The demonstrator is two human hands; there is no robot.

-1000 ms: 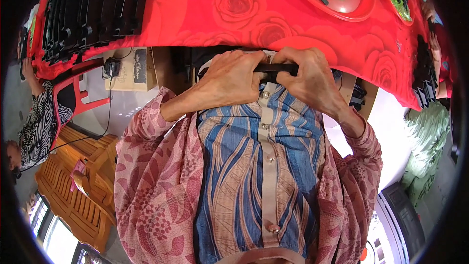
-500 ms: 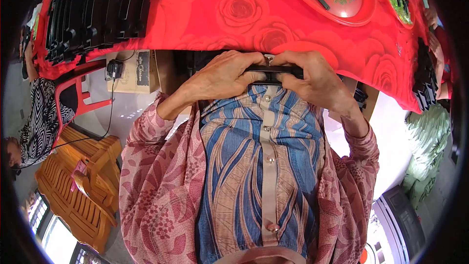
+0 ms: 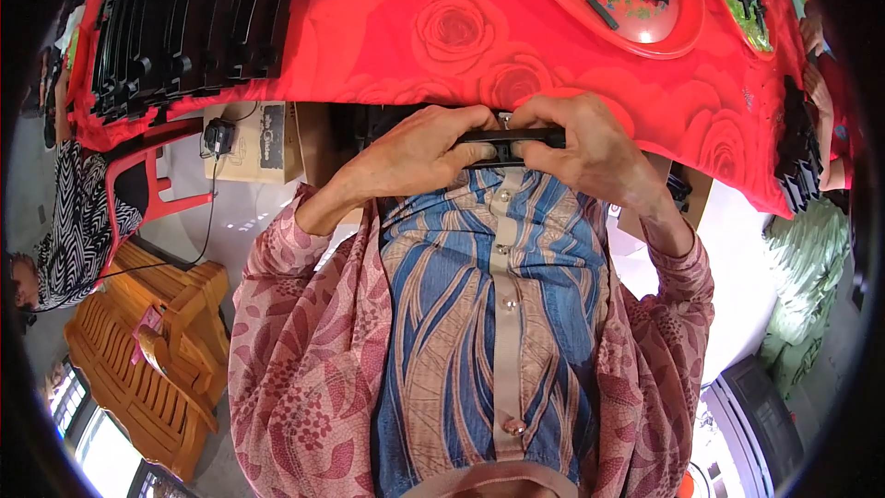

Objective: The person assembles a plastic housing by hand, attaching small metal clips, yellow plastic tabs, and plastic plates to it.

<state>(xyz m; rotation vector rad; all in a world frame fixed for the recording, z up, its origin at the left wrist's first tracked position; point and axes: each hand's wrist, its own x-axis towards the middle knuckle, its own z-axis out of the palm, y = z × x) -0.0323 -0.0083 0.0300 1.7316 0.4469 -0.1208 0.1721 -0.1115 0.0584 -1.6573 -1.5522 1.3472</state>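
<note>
Between my two hands, at the near edge of the table, is a dark, narrow plastic strip. My left hand grips its left part, with the thumb and fingers pinched along it. On the other side, my right hand pinches the right part in the same way. Both thumbs meet near the middle of the strip, and my fingers hide much of it. Several long black plastic strips lie in a row on the red rose-patterned tablecloth at the far left.
A red tray with small black pieces and green bits stands at the far right. More black strips hang at the table's right edge, near another person's arm. Left are a cardboard box, a cable, a red chair and a wooden bench.
The strip has tilted slightly and sits a little lower between my hands. My grip stays on it, and the view of the table has shifted slightly.
</note>
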